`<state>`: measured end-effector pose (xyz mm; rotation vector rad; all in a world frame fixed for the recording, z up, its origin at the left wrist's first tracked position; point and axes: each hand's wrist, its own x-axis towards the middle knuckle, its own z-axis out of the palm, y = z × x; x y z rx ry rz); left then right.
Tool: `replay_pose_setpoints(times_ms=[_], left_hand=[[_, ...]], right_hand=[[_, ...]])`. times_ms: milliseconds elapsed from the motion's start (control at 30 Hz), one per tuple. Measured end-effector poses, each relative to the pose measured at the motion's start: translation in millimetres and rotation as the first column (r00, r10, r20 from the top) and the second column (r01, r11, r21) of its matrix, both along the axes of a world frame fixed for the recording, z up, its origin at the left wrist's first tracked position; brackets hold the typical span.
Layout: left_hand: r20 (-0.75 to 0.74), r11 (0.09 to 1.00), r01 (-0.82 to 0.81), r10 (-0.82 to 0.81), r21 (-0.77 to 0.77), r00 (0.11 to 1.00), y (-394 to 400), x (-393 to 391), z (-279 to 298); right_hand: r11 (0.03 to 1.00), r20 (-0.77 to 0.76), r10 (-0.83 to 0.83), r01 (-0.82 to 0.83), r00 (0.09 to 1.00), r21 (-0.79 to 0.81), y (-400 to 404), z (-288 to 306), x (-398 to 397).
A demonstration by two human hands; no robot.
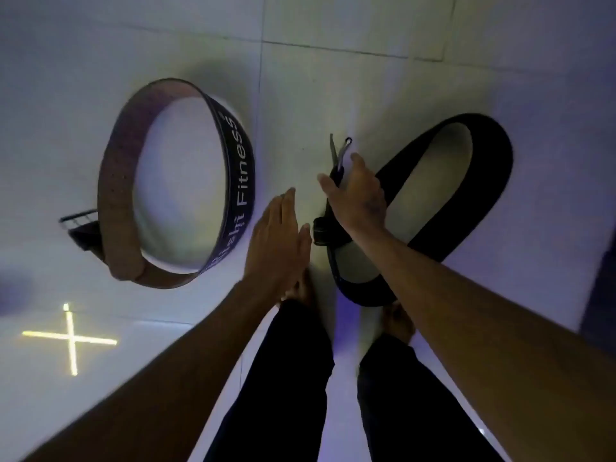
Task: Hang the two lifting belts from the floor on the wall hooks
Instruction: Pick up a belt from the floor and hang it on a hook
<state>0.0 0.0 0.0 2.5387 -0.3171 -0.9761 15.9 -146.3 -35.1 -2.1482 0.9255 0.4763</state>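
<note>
Two lifting belts lie coiled on edge on the white tiled floor (333, 78). The left belt (235, 168) is dark with white "Fitness" lettering outside and a brown inner face; its buckle end points left. The right belt (480, 181) is plain black, with a metal buckle (338, 151) at its near-left end. My right hand (358, 198) is over that buckle end, fingers spread, touching or just above the strap; a grip is not visible. My left hand (278, 241) hovers flat between the two belts, holding nothing. No wall hooks are in view.
My two bare feet and dark trouser legs (283, 378) stand just below the belts. A yellow cross-shaped light reflection (70, 340) glows on the floor at lower left. A dark object edge (600, 288) sits at the far right.
</note>
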Motion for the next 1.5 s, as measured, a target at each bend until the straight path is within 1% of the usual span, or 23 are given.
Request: replay_pose_setpoints(times_ms=[100, 133, 200, 267, 300, 333, 367, 433, 467, 500, 533, 567, 633, 700, 767, 867, 933, 1000, 1100, 1200, 1300, 1367, 1500], left_hand=[[-0.022, 0.997, -0.059, 0.058, -0.048, 0.998, 4, 2, 5], [-0.025, 0.996, -0.059, 0.058, -0.060, 0.998, 4, 2, 14], [-0.092, 0.985, -0.152, 0.144, -0.083, 0.985, 1, 8, 34], [-0.217, 0.935, -0.347, 0.325, -0.069, 0.920, -7, 24, 62], [-0.284, 0.893, -0.444, 0.409, -0.070, 0.867, -11, 30, 76], [-0.355, 0.858, -0.510, 0.457, -0.066, 0.815, -17, 35, 93], [-0.411, 0.838, -0.540, 0.468, -0.074, 0.782, -25, 40, 113], [-0.501, 0.818, -0.563, 0.439, -0.121, 0.746, -40, 47, 156], [-0.555, 0.790, -0.594, 0.429, -0.153, 0.713, -49, 49, 178], [-0.611, 0.752, -0.632, 0.416, -0.185, 0.673, -56, 50, 198], [-0.641, 0.725, -0.654, 0.400, -0.216, 0.655, -62, 49, 215], [-0.643, 0.707, -0.659, 0.383, -0.258, 0.663, -68, 45, 233], [-0.603, 0.677, -0.653, 0.377, -0.339, 0.703, -79, 36, 275], [-0.582, 0.633, -0.678, 0.409, -0.372, 0.702, -92, 25, 326], [-0.575, 0.616, -0.658, 0.373, -0.433, 0.728, -103, 12, 383], [-0.507, 0.631, -0.557, 0.285, -0.540, 0.813, -115, -2, 461], [-0.414, 0.628, -0.468, 0.244, -0.621, 0.877, -121, -9, 509], [-0.304, 0.616, -0.382, 0.233, -0.689, 0.924, -126, -14, 554], [-0.117, 0.594, -0.244, 0.245, -0.766, 0.962, -128, -17, 617], [0.017, 0.565, -0.126, 0.240, -0.815, 0.971, -121, -12, 691], [0.131, 0.512, 0.012, 0.198, -0.859, 0.971, -113, -4, 771], [0.184, 0.455, 0.059, 0.236, -0.888, 0.954, -113, 5, 823], [0.227, 0.331, 0.111, 0.336, -0.937, 0.914, -114, 15, 922]], right_hand=[[0.999, 0.003, -0.032, 0.032, 0.999, -0.034, 1, -1, 9], [0.998, -0.012, -0.062, 0.062, 0.998, -0.022, 0, 7, 11], [0.990, -0.017, -0.118, 0.119, 0.993, 0.070, -7, 28, 10], [0.978, -0.028, -0.118, 0.121, 0.993, 0.170, -17, 62, 6], [0.965, -0.026, -0.116, 0.119, 0.993, 0.234, -23, 80, 1], [0.947, -0.016, -0.125, 0.124, 0.992, 0.295, -29, 101, -4], [0.925, 0.002, -0.152, 0.142, 0.988, 0.353, -35, 123, -9], [0.863, 0.022, -0.227, 0.191, 0.974, 0.468, -49, 174, -20], [0.836, 0.029, -0.251, 0.202, 0.968, 0.510, -58, 201, -25], [0.820, 0.038, -0.261, 0.201, 0.964, 0.537, -67, 228, -32], [0.811, 0.048, -0.263, 0.194, 0.963, 0.553, -77, 252, -39], [0.802, 0.057, -0.270, 0.191, 0.961, 0.567, -87, 276, -46], [0.783, 0.070, -0.282, 0.187, 0.957, 0.594, -107, 326, -57], [0.773, 0.102, -0.274, 0.156, 0.956, 0.614, -122, 379, -68], [0.783, 0.141, -0.269, 0.131, 0.953, 0.609, -134, 435, -78], [0.830, 0.234, -0.272, 0.105, 0.933, 0.548, -144, 513, -92], [0.856, 0.304, -0.284, 0.099, 0.909, 0.507, -147, 563, -98], [0.858, 0.360, -0.332, 0.120, 0.872, 0.500, -148, 611, -101], [0.855, 0.455, -0.383, 0.123, 0.804, 0.503, -142, 680, -102], [0.878, 0.585, -0.385, 0.088, 0.714, 0.470, -129, 756, -101], [0.898, 0.696, -0.380, 0.062, 0.610, 0.436, -118, 833, -100], [0.903, 0.752, -0.385, 0.051, 0.534, 0.427, -114, 881, -96], [0.921, 0.853, -0.360, 0.001, 0.377, 0.389, -103, 976, -84]])
